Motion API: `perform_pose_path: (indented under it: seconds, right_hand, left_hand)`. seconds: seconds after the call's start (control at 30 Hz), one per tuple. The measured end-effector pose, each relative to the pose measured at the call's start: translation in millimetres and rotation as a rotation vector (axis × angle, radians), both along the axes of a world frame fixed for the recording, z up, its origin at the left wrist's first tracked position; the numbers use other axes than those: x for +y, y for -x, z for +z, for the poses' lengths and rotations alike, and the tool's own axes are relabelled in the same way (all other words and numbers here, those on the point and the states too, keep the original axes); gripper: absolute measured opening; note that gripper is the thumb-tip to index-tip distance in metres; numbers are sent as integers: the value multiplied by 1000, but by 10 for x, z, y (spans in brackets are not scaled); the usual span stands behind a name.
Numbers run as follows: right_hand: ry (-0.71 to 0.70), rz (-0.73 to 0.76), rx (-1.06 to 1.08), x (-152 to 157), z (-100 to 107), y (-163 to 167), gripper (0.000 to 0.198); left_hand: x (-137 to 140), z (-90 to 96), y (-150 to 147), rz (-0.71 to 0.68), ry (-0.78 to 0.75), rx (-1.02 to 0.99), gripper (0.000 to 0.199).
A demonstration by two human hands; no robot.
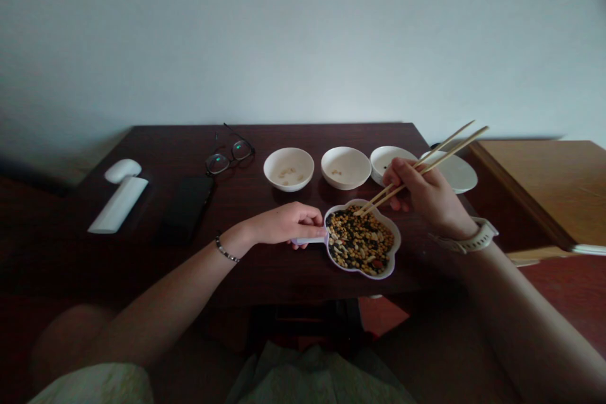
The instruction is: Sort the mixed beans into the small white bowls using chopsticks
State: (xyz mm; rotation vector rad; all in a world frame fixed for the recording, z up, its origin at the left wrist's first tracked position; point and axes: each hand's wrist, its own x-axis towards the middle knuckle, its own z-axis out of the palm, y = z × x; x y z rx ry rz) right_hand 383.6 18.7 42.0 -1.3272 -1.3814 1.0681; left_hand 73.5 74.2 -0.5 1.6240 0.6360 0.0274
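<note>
Pale green cloth (317, 382) lies closest, below the near edge of the table (298, 134). The left hand (296, 224) has its fingers curled round the handle of the dish (396, 240), near that edge; the right hand (416, 189) pinches chopsticks (438, 161), tips in the grains (362, 243). Bowls (288, 182) fill the far right; bare wood opens between dish and phone (187, 208), crossed by the left forearm.

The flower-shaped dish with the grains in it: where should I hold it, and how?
Probably best by its white handle, coming from the left and closing a hand around it. The handle sticks out that way from the dish, and the left hand grips it there, away from the chopsticks in the right hand.
</note>
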Motion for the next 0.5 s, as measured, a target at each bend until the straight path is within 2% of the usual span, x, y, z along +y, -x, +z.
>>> perform_pose_path:
  seconds: [0.23, 0.5]
  right_hand:
    - [-20, -42, 120, 87, 23, 136, 51]
    - [-213, -181, 187, 502, 24, 572, 52]
  left_hand:
    - [3, 1, 8, -7, -20, -12, 41]
    - [-10, 3, 28, -15, -49, -24, 46]
